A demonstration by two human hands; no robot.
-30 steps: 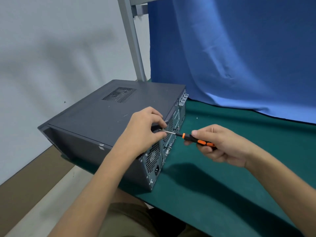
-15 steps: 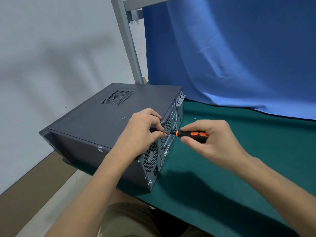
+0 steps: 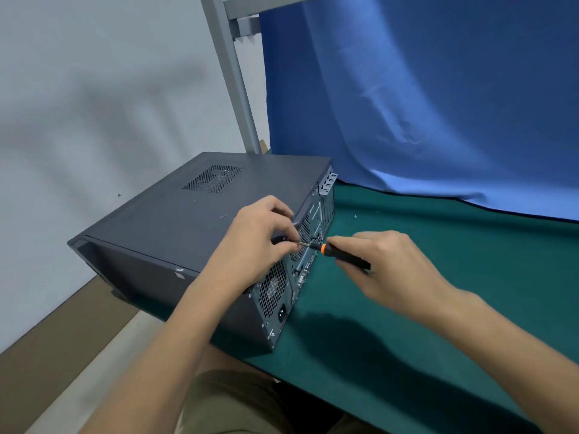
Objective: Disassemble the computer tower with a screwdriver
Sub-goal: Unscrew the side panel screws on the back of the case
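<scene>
A: Turning the screwdriver (image 3: 326, 248) at the back of the computer tower (image 3: 194, 233), judging by the wrist.

B: Changed how since a second ago?

A: Rolled over. Right hand (image 3: 385, 264) lying more palm-up then, knuckles-up now, closed in a full grip round the black-and-orange handle. Moved closer in as well, with less bare shaft showing than before.

B: And the left hand (image 3: 260, 242)?

A: Kept where it was. Pinching the tip end of the shaft between thumb and forefinger, right against the upper edge of the rear panel (image 3: 282, 286). Hiding the screw completely.

B: Tower placed how?

A: Lying on its broad side on the green worktop (image 3: 438, 308), rear panel facing the right hand, front end seemingly hanging past the worktop's left edge. Side cover on, vent grille facing up.

B: Meaning what for the job?

A: Likely part of a turn made on a cover screw, so early going. Impossible to tell how far out, or whether biting at all. Probably calling for more turns, with the left grip steadying the tip and ready to catch the screw.
</scene>
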